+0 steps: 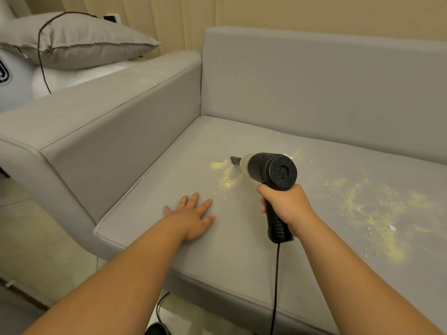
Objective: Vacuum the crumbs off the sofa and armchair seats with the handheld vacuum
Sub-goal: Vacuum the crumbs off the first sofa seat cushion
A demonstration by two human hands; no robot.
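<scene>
Handheld vacuum (271, 171), black, is hovering over the middle of the sofa seat (242, 250), nozzle aiming toward the seat's back left corner, its tip just above a small crumb patch (223, 174). Right hand (284, 204) is gripping the vacuum's handle, fingers curled fully round it, the motor end facing the camera. The cord (275, 286) is hanging from the handle's base, crossing the seat's front edge. Left hand (191, 213) is lying flat on the seat near its front left corner, fingers straight and spread, holding nothing, just short of the small patch. A larger scatter of yellow crumbs (377, 213) is lying toward the seat's right side, well apart from the nozzle. The left armrest (96, 112) is bordering the seat's left edge, with faint crumb dust on top. Beyond it, a grey pillow (79, 42) is resting with a thin black cable (40, 56) draped across.
</scene>
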